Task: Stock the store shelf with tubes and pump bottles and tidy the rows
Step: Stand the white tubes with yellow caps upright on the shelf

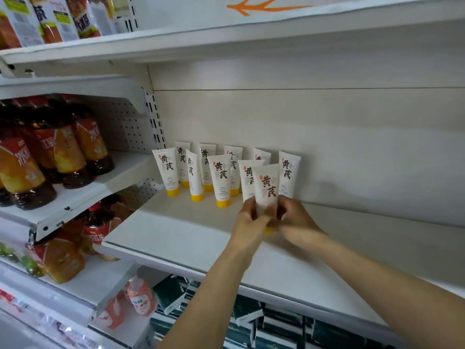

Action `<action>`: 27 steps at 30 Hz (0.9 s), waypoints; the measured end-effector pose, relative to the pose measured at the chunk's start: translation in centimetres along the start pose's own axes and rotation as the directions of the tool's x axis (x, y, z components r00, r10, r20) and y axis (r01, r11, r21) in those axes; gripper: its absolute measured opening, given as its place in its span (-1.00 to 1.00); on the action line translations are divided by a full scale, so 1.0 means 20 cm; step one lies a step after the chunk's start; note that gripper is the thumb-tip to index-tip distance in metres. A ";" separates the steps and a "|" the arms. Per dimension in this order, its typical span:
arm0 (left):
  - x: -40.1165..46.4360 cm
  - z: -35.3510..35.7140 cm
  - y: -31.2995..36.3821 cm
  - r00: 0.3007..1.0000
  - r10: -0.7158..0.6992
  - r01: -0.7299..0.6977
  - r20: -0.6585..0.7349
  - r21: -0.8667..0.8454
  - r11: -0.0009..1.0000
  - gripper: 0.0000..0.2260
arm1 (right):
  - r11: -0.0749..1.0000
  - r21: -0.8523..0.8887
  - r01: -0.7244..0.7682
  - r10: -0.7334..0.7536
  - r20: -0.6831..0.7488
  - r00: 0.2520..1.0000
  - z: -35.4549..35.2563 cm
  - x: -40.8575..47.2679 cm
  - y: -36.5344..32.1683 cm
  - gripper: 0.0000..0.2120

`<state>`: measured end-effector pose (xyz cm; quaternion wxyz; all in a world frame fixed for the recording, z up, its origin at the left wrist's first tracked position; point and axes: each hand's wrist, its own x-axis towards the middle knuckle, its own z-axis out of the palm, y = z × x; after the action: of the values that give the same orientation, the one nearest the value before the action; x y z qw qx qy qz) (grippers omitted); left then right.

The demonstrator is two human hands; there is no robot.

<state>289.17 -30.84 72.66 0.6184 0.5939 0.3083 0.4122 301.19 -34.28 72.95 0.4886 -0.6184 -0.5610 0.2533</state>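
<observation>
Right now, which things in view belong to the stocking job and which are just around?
Job: held tube, gripped by left hand and right hand; standing tubes; white shelf.
Around: tea bottles; dark green boxes; upper-shelf packs.

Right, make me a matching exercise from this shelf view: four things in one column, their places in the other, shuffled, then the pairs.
Things
1. held tube
2. yellow-capped tubes
3. iced tea bottles
4. dark green boxes

Places
A. left-hand shelf unit
B. under the white shelf
C. between the left hand and right hand
D. standing in rows at the shelf's back

Pairs: 1-C, 2-D, 3-A, 4-B
</observation>
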 end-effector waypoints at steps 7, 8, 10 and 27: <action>0.01 0.05 -0.03 0.985 -0.170 0.170 -0.006 -0.008 0.985 -0.58 | 0.996 0.003 -0.085 0.084 -0.154 0.984 -0.09 0.10 0.18 -0.72; 0.02 0.05 -0.03 0.984 -0.180 0.180 -0.004 -0.008 0.984 -0.60 | 0.996 -0.005 -0.092 0.090 -0.156 0.984 -0.09 0.11 0.19 -0.71; 0.03 0.06 -0.03 0.981 -0.194 0.194 -0.009 -0.012 0.981 -0.68 | 0.995 -0.023 -0.093 0.088 -0.157 0.984 -0.08 0.12 0.21 -0.69; -0.01 -0.06 0.00 0.938 -0.310 0.268 -0.152 -0.245 0.932 -0.71 | 0.977 -0.123 -0.175 0.139 -0.256 0.957 -0.05 0.16 0.21 -0.70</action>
<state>288.06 -30.36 72.57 0.7027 0.4279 0.4020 0.4019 304.67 -31.15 70.30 0.4867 -0.7213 -0.4619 0.1717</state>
